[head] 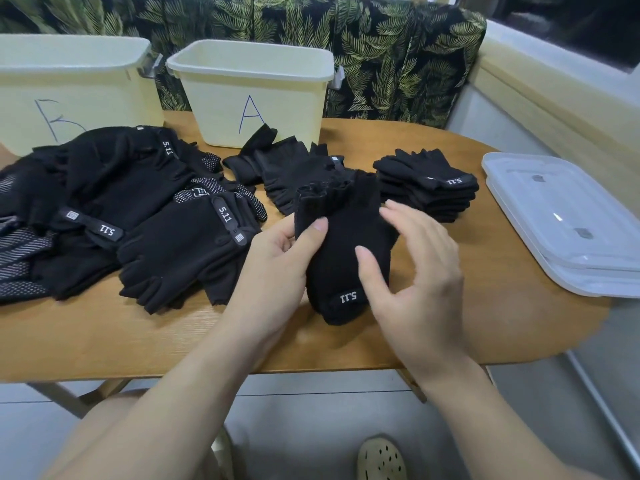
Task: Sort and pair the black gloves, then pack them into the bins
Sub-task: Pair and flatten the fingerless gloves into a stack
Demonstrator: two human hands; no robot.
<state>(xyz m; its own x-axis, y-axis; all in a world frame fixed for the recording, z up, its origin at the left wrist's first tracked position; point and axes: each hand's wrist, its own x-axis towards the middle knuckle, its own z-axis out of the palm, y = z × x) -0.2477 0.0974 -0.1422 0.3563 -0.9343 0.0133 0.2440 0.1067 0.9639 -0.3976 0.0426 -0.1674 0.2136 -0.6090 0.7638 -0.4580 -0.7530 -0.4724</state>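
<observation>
A black fingerless glove (341, 244) with a "5.11" label is lifted over the middle of the wooden table (138, 334). My left hand (280, 268) grips its left edge, thumb on top. My right hand (415, 278) touches its right side with the thumb on the fabric and the fingers spread. A big loose heap of black gloves (114, 209) covers the table's left side. Another small heap (291, 171) lies in front of bin A (252, 95). A neat stack of gloves (429, 183) sits to the right. Bin B (69, 88) stands at the back left.
Two stacked clear plastic lids (561, 223) lie at the table's right end. A leaf-patterned cloth (381, 53) hangs behind the bins. Bare wood shows along the table's front edge. Below it I see my knee and a sandal (381, 459).
</observation>
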